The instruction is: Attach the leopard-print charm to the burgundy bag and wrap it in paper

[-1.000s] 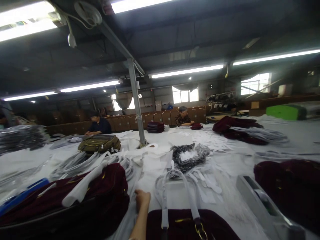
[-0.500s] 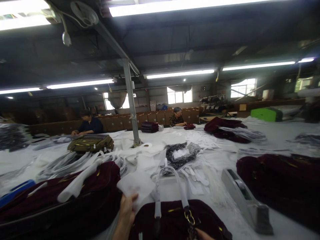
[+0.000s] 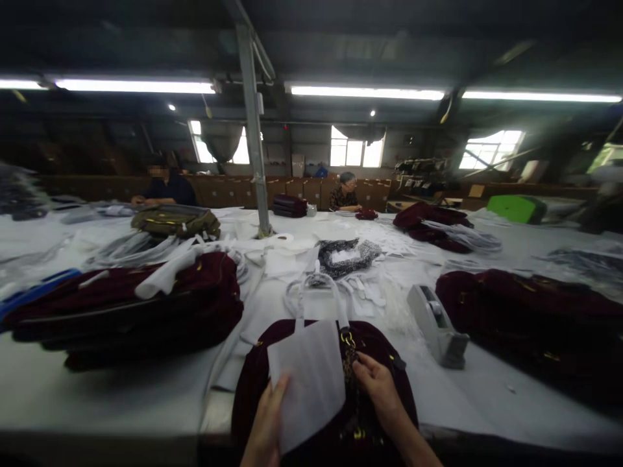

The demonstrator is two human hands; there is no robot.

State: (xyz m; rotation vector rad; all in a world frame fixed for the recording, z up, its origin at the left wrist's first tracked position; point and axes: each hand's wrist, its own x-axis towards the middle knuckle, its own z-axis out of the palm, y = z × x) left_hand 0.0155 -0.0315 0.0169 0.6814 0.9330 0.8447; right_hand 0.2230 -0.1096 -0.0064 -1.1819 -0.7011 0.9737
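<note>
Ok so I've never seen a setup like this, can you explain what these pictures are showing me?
There's no machine: these are a person's own bare hands, and every picture comes from one camera worn on their head. The left hand holds a thin white sheet over a maroon bag. The right hand pinches a dark hanging piece on that bag. The pale table also bears a maroon pile, an olive bag and a gray dispenser. Two people sit beyond.

The white sheet (image 3: 307, 383) hides part of the maroon bag (image 3: 253, 383) behind it.
</note>
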